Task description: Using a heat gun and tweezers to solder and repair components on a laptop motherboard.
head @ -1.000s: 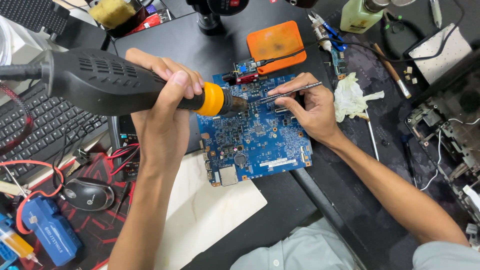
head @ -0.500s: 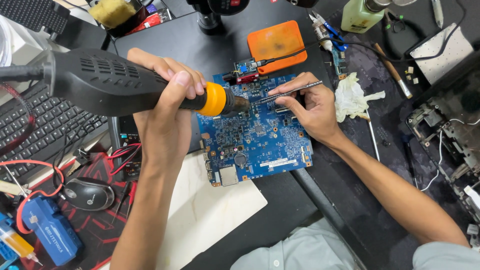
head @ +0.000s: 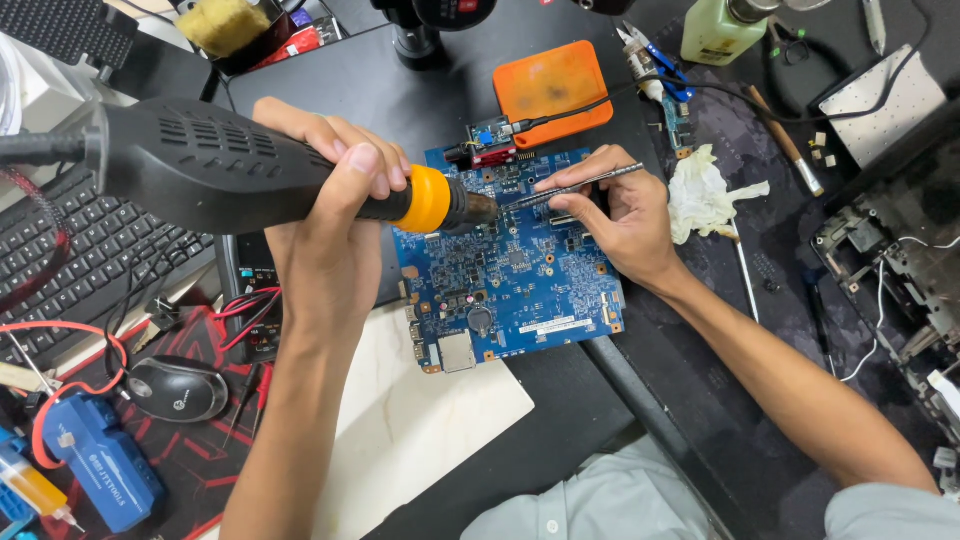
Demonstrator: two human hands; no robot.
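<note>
Two hands — left hand (head: 335,215), right hand (head: 620,215) — over circuit board (head: 510,265)

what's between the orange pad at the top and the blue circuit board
In the head view, a small red and black module with a black cable plugged in sits between the orange pad and the blue circuit board, at the board's top edge.

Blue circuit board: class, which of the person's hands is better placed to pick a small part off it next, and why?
Probably the right hand: it holds slim tweezers with tips over the blue circuit board. The left hand is wrapped around the bulky hot-air tool.
</note>
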